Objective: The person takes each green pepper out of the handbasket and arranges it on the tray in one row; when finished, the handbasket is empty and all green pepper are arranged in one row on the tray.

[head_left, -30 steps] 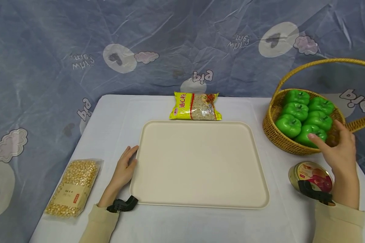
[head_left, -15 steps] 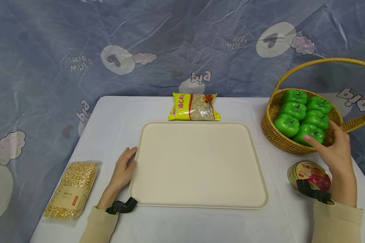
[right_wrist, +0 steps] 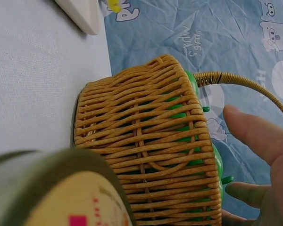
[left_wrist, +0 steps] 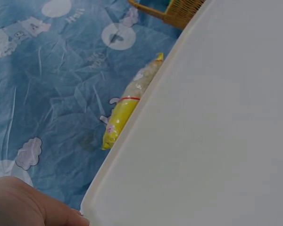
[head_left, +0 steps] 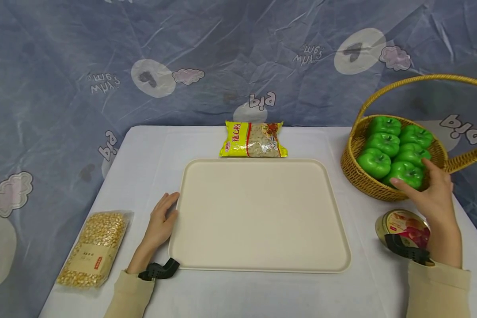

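Observation:
Several green bell peppers (head_left: 383, 144) fill a round wicker basket (head_left: 371, 187) at the right of the table. My right hand (head_left: 435, 196) is over the basket's near right side, thumb and fingers spread on either side of the nearest pepper (head_left: 407, 173). In the right wrist view, the thumb (right_wrist: 247, 129) and fingers show a gap from the pepper stems above the woven wall. My left hand (head_left: 160, 223) lies by the left edge of a cream tray (head_left: 262, 212), fingertips at its rim. The left wrist view has the left thumb (left_wrist: 61, 212) right at the tray's corner.
A yellow bag of pasta (head_left: 254, 139) lies behind the tray. A clear bag of corn kernels (head_left: 95, 247) is at the left. Close in front of the basket stands a round can (head_left: 405, 227), under my right wrist. The basket's tall handle (head_left: 429, 78) arches over it.
My right hand has shifted a little left over the basket, its thumb and fingers coming nearer the closest pepper. The left hand stays at the tray's edge.

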The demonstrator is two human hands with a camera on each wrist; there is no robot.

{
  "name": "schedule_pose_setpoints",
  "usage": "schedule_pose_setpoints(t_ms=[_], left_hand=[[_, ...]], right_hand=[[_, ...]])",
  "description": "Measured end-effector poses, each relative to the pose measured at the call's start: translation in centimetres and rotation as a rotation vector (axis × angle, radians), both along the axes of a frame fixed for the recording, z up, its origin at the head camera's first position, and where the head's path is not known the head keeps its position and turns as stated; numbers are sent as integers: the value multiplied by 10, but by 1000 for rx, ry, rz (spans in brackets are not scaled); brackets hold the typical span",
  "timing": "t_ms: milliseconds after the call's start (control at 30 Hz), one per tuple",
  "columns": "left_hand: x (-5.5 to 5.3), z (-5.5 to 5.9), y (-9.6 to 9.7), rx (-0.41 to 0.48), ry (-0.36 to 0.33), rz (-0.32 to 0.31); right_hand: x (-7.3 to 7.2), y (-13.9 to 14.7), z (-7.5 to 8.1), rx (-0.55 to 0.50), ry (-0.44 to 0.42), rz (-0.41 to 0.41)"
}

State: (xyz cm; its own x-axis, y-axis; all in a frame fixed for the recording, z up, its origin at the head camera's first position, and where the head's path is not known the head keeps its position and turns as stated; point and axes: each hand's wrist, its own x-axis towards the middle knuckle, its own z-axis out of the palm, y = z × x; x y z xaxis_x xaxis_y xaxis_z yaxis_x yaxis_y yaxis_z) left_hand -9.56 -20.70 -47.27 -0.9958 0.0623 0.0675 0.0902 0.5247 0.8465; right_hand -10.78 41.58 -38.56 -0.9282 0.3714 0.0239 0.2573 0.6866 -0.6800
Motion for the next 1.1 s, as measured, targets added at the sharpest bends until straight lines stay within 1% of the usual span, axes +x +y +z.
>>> schedule_pose_setpoints(t_ms=[267, 633, 867, 967, 1100], left_hand=[[0, 0, -1, -1, -11, -6], [0, 0, -1, -1, -23, -1], [1, 0, -2, 1, -44, 5], [0, 0, -2, 4, -38, 1], [0, -2, -2, 11, -33, -3]], right_hand=[[-2, 1, -4, 33, 14, 18], [-4, -1, -8, 75, 16, 3], [-8, -2, -11, 140, 38, 17], [-8, -4, -11, 157, 49, -1], [-7, -6, -7, 158, 59, -56]])
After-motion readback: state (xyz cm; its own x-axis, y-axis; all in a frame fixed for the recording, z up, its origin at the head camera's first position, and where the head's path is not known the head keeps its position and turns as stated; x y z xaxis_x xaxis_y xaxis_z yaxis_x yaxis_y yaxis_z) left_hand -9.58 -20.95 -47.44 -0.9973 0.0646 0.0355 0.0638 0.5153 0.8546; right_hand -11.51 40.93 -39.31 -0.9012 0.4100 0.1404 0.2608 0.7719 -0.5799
